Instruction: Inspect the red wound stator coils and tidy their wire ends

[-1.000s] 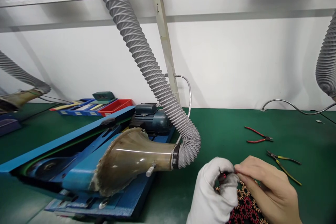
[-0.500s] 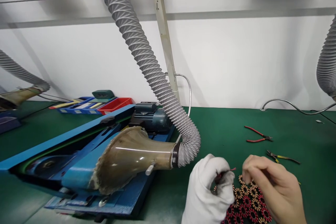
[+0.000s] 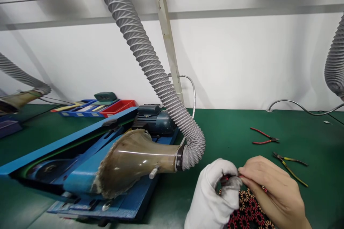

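At the lower right of the head view, a small red-wound coil point(image 3: 227, 179) is pinched in the curled, gloved left hand point(image 3: 215, 193), just above the tabletop point(image 3: 231, 132). The bare right hand point(image 3: 268, 189) is closed against it, its fingertips point(image 3: 242, 172) touching the coil's wire end; thumb and forefinger are pressed together on that end, though the grip itself is partly hidden. Half a second ago the right hand was held apart from the glove, with a thin red wire end sticking out free; now that gap is closed and the wire is taken up again, much as it was a second ago. This is judged to be a repeated pull or wrap on the same coil, not a change to a new piece. Beneath both hands a cluster of finished coils point(image 3: 251, 211), red and tan, is laid flat on the tabletop.

Further right, red-handled pliers point(image 3: 264, 138) and yellow-handled cutters point(image 3: 290, 166) are left lying well apart from the hands. To the left, a blue belt machine point(image 3: 80, 157) is seen with a brownish hood point(image 3: 134, 162) fed by a grey ribbed hose point(image 3: 150, 64). Coloured bins point(image 3: 94, 109) are set by the white back wall.
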`<state>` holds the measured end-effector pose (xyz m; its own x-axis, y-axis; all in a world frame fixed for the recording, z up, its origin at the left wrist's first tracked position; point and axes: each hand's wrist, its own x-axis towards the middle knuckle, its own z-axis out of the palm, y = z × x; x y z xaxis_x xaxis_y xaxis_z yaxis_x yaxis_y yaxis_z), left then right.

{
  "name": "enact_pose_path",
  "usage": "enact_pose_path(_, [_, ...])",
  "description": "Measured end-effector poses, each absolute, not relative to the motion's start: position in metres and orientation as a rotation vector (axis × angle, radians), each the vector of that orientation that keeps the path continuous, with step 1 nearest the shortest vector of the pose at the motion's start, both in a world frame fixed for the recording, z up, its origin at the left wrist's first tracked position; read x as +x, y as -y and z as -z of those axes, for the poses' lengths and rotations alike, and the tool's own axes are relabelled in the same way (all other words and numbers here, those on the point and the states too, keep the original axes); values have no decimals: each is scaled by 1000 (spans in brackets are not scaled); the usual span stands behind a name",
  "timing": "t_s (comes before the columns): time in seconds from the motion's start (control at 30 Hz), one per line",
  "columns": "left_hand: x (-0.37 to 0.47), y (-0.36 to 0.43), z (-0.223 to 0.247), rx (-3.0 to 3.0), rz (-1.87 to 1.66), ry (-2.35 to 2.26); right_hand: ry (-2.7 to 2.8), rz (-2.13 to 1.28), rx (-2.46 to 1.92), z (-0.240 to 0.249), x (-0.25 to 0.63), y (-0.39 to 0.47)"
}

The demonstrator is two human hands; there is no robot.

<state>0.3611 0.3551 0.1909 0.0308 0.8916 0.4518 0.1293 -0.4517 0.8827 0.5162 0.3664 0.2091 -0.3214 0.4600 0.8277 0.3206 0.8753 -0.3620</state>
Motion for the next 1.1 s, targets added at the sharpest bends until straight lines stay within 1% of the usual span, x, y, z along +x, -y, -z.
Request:
enact_pose_path(0.1, [360, -356, -191, 1779, -1489, -1061, 1996, -93, -570, -210, 516, -366])
enact_pose_path(0.2, [360, -356, -193, 2044, -1484, -1135, 2023, -224, -633, -210, 513, -363])
enact_pose_path(0.27, [361, -355, -195, 2265, -1476, -1227, 1930, -490, -774, -207, 510, -361])
enact_pose_path(0.37, [364, -355, -196, 2478, -1515, -1382, 1646, -1172, -924, -201, 508, -359])
enact_pose_path(0.4, [364, -355, -196, 2477, -1549, -1420, 1560, -1323, -912, -199, 509, -360])
enact_pose_path(0.43, [365, -355, -196, 2445, -1596, -1429, 1516, -1372, -889, -198, 510, -361])
enact_pose_path(0.47, [364, -356, -196, 2389, -1632, -1412, 1523, -1304, -869, -197, 512, -362])
enact_pose_path(0.6, [362, -358, -198, 1924, -1574, -1210, 1722, -634, -808, -197, 514, -367])
enact_pose_path(0.67, [362, -358, -198, 1663, -1481, -1118, 1787, -485, -693, -198, 512, -370])
enact_pose_path(0.73, [363, -359, -196, 1523, -1426, -1048, 1837, -398, -581, -199, 511, -371])
enact_pose_path(0.83, [366, -360, -193, 1588, -1431, -1065, 1929, -159, -550, -199, 511, -369])
enact_pose_path(0.9, [367, -359, -192, 1827, -1477, -1156, 1944, -103, -630, -200, 510, -366])
enact_pose_path(0.93, [367, -359, -192, 1981, -1510, -1214, 1916, -181, -703, -200, 509, -364])
enact_pose_path(0.97, [366, -358, -192, 2134, -1542, -1273, 1858, -355, -787, -200, 508, -362])
enact_pose_path(1.03, [365, -356, -191, 2361, -1593, -1369, 1659, -929, -894, -198, 506, -360])
enact_pose_path(1.1, [363, -355, -189, 2416, -1605, -1400, 1410, -1469, -829, -196, 505, -359])
